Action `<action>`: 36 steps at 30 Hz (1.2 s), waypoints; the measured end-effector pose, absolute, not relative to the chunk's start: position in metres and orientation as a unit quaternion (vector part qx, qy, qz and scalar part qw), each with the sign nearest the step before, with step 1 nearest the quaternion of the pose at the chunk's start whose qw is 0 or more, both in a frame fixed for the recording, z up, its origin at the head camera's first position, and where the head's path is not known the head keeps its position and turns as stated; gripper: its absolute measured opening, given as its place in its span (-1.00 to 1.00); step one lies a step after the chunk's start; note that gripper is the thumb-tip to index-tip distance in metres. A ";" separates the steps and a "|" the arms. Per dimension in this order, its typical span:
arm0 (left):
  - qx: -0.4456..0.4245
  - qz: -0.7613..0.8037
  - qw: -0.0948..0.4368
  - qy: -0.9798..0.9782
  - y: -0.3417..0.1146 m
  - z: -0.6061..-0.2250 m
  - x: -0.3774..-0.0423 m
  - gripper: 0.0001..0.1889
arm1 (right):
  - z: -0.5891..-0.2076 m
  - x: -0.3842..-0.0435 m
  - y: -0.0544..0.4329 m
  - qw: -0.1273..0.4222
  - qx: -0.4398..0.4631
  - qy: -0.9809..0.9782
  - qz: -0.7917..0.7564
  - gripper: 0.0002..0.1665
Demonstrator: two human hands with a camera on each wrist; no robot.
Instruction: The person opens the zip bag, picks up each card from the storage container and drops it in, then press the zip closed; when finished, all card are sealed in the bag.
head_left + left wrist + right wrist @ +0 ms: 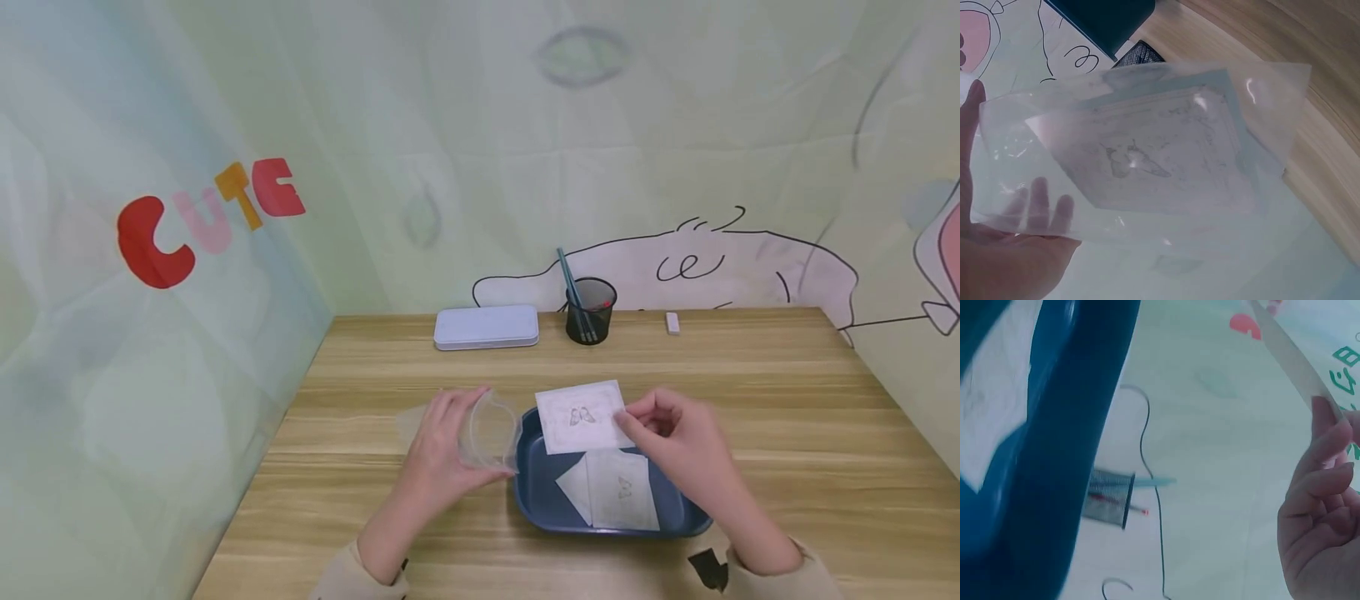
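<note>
Currently | left grip [442, 454]: wide, curled round clear plastic bag [492, 429] | right grip [688, 437]: narrow, pinching butterfly-printed card [581, 417]

Pale green printed fabric backdrop [450, 100] around a wood-grain tabletop [360, 375].

The lightly creased cloth rises behind the table's far edge and along both sides. On the left, "CUTE" lettering [214, 242] is printed in red, pink and orange; at the back, a white cartoon figure [637, 267] in black outline stretches beside a pink balloon [950, 254] on a thin string. Faint leaf-like ovals [582, 57] mark the upper cloth, and green characters [1347, 355] show in the right wrist view. Light falls soft and even.
</note>
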State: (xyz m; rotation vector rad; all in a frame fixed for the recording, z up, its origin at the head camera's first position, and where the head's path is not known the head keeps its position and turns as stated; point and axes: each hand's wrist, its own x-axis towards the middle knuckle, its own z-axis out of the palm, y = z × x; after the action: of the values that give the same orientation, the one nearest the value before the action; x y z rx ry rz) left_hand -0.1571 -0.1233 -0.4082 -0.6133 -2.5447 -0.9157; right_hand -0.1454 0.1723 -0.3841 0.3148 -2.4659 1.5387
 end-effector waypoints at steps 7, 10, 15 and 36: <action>-0.219 -0.311 0.186 -0.906 -0.123 -0.408 -0.157 0.13 | -0.385 -0.139 0.157 0.094 0.116 -0.788 0.597 -0.90; -0.228 -0.311 0.190 -0.903 -0.123 -0.409 -0.157 0.16 | -0.385 -0.138 0.152 0.097 0.113 -0.774 0.615 -0.90; -0.245 -0.313 0.199 -0.896 -0.122 -0.408 -0.156 0.19 | -0.387 -0.138 0.145 0.091 0.109 -0.777 0.614 -0.88; -0.270 -0.303 0.212 -0.889 -0.118 -0.407 -0.152 0.20 | -0.398 -0.142 0.116 0.046 0.142 -0.781 0.606 -0.85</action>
State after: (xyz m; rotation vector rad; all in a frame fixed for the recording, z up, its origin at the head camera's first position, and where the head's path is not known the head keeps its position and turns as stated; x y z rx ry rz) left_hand -0.1522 -0.1176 -0.4066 -0.7503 -2.4699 -0.8416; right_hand -0.1416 0.1164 -0.3979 0.4348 -2.3843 1.8492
